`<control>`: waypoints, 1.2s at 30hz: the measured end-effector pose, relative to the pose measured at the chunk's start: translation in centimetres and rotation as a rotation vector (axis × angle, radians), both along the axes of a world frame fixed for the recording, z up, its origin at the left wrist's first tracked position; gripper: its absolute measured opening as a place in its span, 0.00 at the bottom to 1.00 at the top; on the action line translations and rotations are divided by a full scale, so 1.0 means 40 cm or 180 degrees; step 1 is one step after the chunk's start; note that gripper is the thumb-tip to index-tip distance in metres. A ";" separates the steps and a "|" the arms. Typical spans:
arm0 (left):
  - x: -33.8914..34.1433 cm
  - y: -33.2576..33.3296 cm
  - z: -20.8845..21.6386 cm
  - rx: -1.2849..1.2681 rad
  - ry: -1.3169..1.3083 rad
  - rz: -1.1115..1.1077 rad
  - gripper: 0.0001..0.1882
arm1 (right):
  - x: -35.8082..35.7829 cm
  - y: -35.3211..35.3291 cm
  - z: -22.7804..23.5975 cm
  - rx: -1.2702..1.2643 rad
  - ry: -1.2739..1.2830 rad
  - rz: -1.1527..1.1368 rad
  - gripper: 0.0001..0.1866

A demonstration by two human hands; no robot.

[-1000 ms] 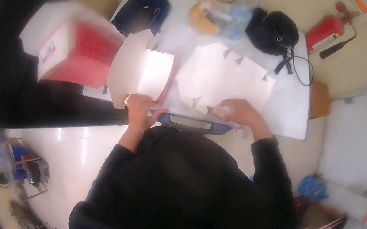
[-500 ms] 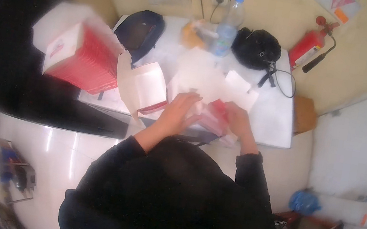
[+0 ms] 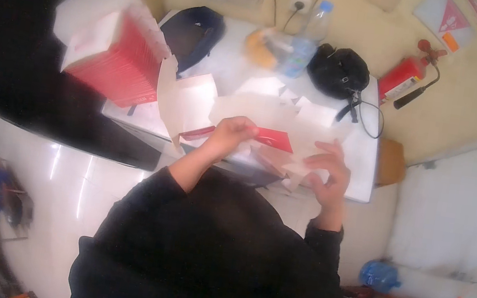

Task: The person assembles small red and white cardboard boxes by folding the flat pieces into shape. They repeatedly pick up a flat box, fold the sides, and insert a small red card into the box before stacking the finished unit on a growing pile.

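My left hand (image 3: pixel 233 138) pinches a red cardboard flap (image 3: pixel 276 139) between thumb and fingers, over the near side of the table. The flap looks like part of a partly folded carton (image 3: pixel 271 159), whose lower part is blurred. To the right of it, my right hand (image 3: pixel 329 170) is lifted with fingers spread, and nothing shows in it. Just left of my left hand lies an open carton (image 3: pixel 196 99), white inside with a red edge. Pale unfolded card (image 3: pixel 250 114) spreads behind my hands.
A stack of red-edged flat cartons (image 3: pixel 122 58) stands at the table's left. Toward the back are a dark blue bag (image 3: pixel 192 37), an orange-and-white packet (image 3: pixel 261 47), a water bottle (image 3: pixel 306 48) and a black bag (image 3: pixel 339 71). A fire extinguisher (image 3: pixel 403 78) hangs on the wall.
My right hand has let go of the carton and moved right, its fingers opening. My left hand now holds the red flap, which stands out more plainly. The view has shifted slightly.
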State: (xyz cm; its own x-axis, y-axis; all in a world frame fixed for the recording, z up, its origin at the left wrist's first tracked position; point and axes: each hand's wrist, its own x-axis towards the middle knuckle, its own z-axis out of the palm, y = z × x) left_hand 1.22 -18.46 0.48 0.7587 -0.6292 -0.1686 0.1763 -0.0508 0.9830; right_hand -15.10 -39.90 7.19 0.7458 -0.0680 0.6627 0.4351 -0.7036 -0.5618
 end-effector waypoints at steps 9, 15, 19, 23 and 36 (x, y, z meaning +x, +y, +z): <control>-0.080 -0.036 0.079 0.0300 -0.1260 0.0132 0.06 | 0.041 0.130 0.005 -0.0441 -0.0793 -0.1954 0.06; -0.086 -0.030 0.116 0.0431 -0.2514 0.0272 0.01 | 0.025 0.116 0.030 -0.1455 -0.0145 -0.0964 0.07; -0.086 -0.022 0.106 -0.0037 -0.3052 0.0282 0.01 | 0.040 0.054 0.030 0.0891 -0.1016 -0.2295 0.24; -0.051 0.002 0.085 -0.0104 -0.3451 -0.0543 0.02 | 0.027 -0.013 0.061 0.3470 -0.0622 -0.1561 0.31; -0.038 -0.066 0.120 -0.1229 0.0894 -0.0425 0.20 | 0.018 0.181 0.003 -0.0097 -0.0539 0.0185 0.16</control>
State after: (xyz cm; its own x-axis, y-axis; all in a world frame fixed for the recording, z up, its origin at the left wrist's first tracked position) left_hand -0.31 -21.11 5.29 0.6260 -0.7745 -0.0905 0.4539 0.2675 0.8500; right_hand -14.40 -32.67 7.31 0.6255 -0.0061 0.7802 0.5621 -0.6900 -0.4560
